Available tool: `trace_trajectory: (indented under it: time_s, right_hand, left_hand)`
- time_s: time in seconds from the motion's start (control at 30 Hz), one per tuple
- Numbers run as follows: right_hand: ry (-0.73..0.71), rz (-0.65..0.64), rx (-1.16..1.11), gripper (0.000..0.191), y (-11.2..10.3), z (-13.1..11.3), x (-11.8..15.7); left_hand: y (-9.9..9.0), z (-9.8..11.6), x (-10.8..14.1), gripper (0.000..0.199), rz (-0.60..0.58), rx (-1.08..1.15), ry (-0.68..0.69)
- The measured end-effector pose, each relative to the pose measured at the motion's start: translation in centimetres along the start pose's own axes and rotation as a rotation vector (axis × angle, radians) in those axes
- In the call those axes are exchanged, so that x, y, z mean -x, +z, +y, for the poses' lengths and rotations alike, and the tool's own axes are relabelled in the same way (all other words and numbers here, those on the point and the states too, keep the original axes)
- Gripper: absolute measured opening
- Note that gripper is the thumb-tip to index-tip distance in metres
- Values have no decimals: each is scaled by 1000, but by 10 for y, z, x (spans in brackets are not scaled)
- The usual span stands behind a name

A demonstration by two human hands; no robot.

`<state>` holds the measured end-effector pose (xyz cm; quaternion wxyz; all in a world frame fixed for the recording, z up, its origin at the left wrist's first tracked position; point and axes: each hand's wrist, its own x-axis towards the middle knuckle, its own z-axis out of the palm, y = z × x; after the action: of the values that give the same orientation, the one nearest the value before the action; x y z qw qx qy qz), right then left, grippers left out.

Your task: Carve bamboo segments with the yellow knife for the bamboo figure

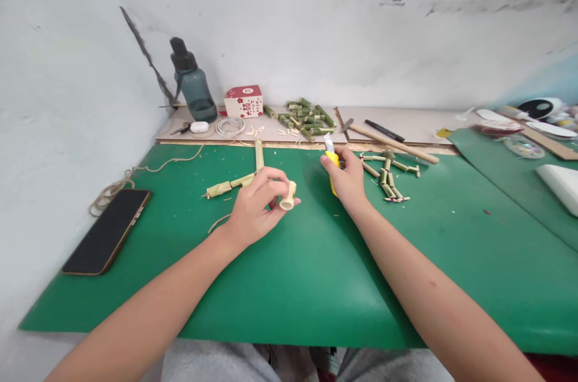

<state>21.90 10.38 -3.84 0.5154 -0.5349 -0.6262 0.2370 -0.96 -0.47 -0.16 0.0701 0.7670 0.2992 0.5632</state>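
Note:
Between the fingers of my left hand [259, 204] is a short hollow bamboo piece [289, 197], its open end tilted toward me. My right hand [348, 180] is closed round a yellow utility knife [333, 168], whose blade points up and away. The knife is apart from the bamboo. Just behind my left hand lie jointed bamboo sections [220, 189] and an upright-looking bamboo stick [259, 155], partly hidden by the hand. Right of my right hand, a small jointed bamboo figure [389, 176] lies on the green mat [311, 286].
Several cut bamboo pieces [311, 117] are heaped on the back board, beside a red-and-white box [244, 102] and a water bottle [195, 87]. A hammer [392, 142] and a black marker [385, 130] lie to the right. At left are a phone [107, 231] and twine [111, 192].

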Motion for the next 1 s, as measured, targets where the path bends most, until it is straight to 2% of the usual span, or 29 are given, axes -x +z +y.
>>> trace_trajectory:
  time_s: [0.13,0.4,0.6,0.77,1.0]
  right_hand:
    - [-3,-9,3,32,0,-1,0]
    - [5,-16,12,33,-1,-1,0]
    - [8,-18,14,32,-1,-1,0]
    - [15,-22,8,32,0,-2,0]
    - [21,-23,3,33,0,-4,1]
  left_hand:
    - [-1,1,-2,25,16,-5,36]
    - [-2,0,-3,18,-57,0,88]
    - [-5,-2,-4,20,-60,-18,130]
    - [-5,-2,-3,17,-54,-51,106]
    - [-3,-3,1,32,-13,-20,2]
